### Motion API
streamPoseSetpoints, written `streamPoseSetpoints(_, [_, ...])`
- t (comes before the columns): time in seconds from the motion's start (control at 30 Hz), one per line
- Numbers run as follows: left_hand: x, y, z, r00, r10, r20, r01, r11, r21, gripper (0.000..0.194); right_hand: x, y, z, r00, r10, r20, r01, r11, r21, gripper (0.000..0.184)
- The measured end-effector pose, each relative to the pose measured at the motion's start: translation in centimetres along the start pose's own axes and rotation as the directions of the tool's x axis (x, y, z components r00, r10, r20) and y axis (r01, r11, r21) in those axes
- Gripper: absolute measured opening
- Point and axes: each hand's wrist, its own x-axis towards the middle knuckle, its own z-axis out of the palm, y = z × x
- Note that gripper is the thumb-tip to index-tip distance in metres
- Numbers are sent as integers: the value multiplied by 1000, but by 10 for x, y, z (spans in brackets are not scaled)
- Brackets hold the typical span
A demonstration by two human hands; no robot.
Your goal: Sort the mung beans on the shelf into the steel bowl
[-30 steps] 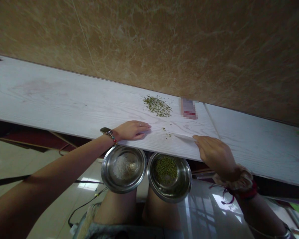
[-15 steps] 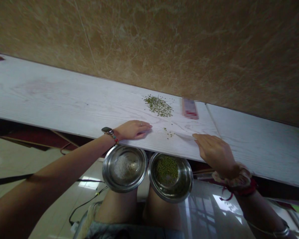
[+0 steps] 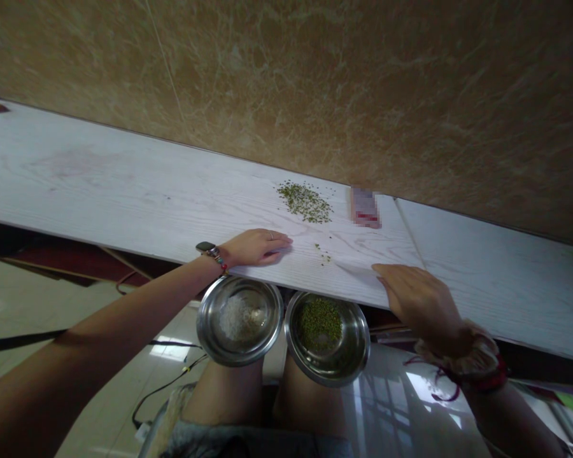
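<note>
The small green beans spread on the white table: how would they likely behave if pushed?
The green beans would probably scatter rather than move as one, since they lie loose, with strays apart from the main patch. Each is likely light, being tiny beside the left hand. They may slide fairly easily, as the table looks flat.

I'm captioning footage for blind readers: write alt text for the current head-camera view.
A person's right hand holds a thin, whitish, flat piece near a few scattered green grains on a white wood-grain board, where the left hand rests. A larger patch lies beyond. Below the board's edge are two round steel bowls, one holding whitish contents, one green grains.
</note>
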Motion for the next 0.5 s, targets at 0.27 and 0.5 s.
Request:
streamPoseSetpoints(0.27, [0, 1, 0, 1000, -18, 14, 18, 1000, -17, 29, -5, 2, -5, 1000, 0, -18, 0, 1000, 30, 26])
streamPoseSetpoints(0.5, [1, 1, -1, 1000, -14, 21, 14, 1000, -12, 28, -1, 1, -2, 999, -34, -20, 34, 999, 9, 24])
